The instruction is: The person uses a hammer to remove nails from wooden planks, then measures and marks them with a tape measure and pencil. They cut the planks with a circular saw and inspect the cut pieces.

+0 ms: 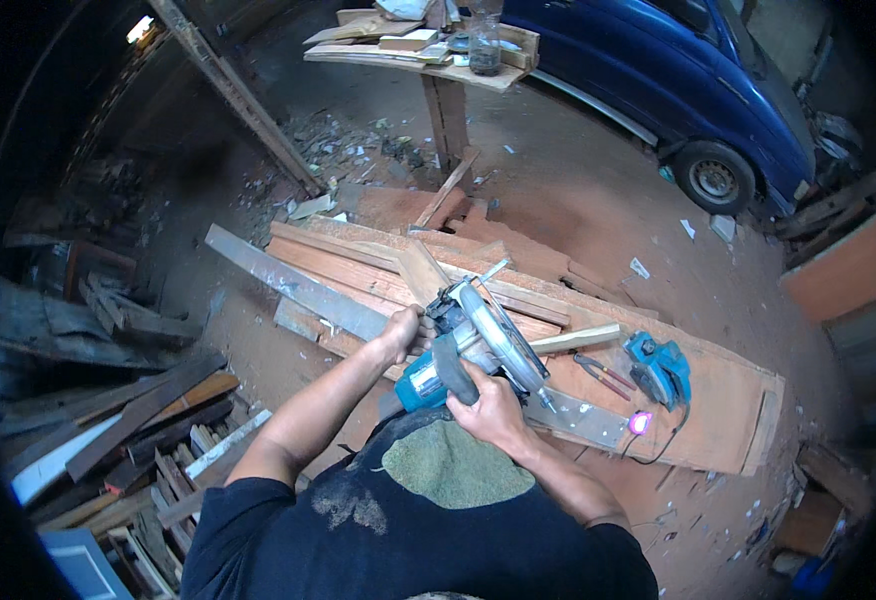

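A teal and grey circular saw [425,385] is held in front of my chest, above a low stack of boards. My right hand [491,408] is closed round its dark rear handle. At the saw's left side, my left hand [405,334] has its fingers curled against the base; the fingertips are partly hidden. The round metal guard [498,335] faces right and covers most of the blade. Beneath the saw runs a long grey board [293,285], reaching out to the far left. Reddish planks [343,272] lie beside it.
On the bench's right part sit a teal electric planer [661,370] with a cord, pliers [603,377] and a small glowing pink thing [640,423]. Scrap wood [148,430] is piled at left. A small table [503,78] and a blue vehicle [648,70] stand beyond.
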Demonstrator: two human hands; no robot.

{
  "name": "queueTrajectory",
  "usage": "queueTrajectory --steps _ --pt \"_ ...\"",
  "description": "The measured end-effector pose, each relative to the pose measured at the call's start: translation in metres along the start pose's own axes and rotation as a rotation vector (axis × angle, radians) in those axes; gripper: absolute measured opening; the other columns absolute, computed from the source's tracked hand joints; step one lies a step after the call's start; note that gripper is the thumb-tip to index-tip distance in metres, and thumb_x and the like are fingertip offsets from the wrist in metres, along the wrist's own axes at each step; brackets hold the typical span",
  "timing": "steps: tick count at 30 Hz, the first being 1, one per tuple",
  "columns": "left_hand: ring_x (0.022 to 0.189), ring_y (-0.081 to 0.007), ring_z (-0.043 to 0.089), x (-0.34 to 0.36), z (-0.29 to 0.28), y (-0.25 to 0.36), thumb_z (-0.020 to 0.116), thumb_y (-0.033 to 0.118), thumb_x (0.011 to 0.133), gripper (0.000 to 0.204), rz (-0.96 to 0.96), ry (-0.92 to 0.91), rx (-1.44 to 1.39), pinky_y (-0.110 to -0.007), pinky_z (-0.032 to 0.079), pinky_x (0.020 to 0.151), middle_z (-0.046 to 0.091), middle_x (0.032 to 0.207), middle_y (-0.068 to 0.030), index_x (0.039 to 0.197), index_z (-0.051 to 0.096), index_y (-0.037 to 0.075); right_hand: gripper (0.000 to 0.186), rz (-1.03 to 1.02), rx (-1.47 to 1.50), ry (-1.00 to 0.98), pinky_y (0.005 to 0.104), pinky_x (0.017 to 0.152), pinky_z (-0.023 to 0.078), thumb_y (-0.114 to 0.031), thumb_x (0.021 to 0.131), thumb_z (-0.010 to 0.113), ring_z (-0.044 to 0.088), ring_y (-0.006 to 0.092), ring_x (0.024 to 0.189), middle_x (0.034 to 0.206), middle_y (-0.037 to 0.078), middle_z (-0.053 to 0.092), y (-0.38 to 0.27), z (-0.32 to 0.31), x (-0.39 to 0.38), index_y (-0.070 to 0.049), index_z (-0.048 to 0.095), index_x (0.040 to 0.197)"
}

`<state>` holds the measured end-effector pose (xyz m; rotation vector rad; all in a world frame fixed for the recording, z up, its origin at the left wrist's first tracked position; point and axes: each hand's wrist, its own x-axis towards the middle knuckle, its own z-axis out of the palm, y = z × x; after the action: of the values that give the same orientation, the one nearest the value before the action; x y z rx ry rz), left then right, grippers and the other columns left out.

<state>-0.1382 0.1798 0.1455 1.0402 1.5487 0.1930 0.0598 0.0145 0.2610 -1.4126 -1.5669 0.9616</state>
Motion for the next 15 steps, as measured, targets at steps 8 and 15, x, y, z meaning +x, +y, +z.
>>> queueTrajectory --steps 8,15 --pt "0.068 -0.0346 0.071 0.003 -0.043 0.033 0.044 0.047 0.105 0.047 0.885 0.156 1.187 -0.047 0.054 0.06 0.071 0.076 -0.0174 0.092 0.064 0.007 0.055 0.085 -0.051 0.124 0.0485 0.078 0.059 -0.016 0.079 0.073 0.072 0.0446 0.089 0.093 0.033 0.07 -0.03 0.053 0.018 0.007 0.061 0.128" --pt "0.069 -0.0242 0.068 0.06 -0.104 -0.027 0.042 0.056 0.105 0.063 0.499 0.101 0.315 -0.043 0.053 0.062 0.069 0.078 -0.0153 0.095 0.066 -0.002 0.052 0.304 -0.029 0.223 0.0455 0.078 0.058 -0.02 0.083 0.073 0.074 0.041 0.09 0.094 0.031 0.071 -0.063 0.109 0.043 0.005 0.063 0.127"
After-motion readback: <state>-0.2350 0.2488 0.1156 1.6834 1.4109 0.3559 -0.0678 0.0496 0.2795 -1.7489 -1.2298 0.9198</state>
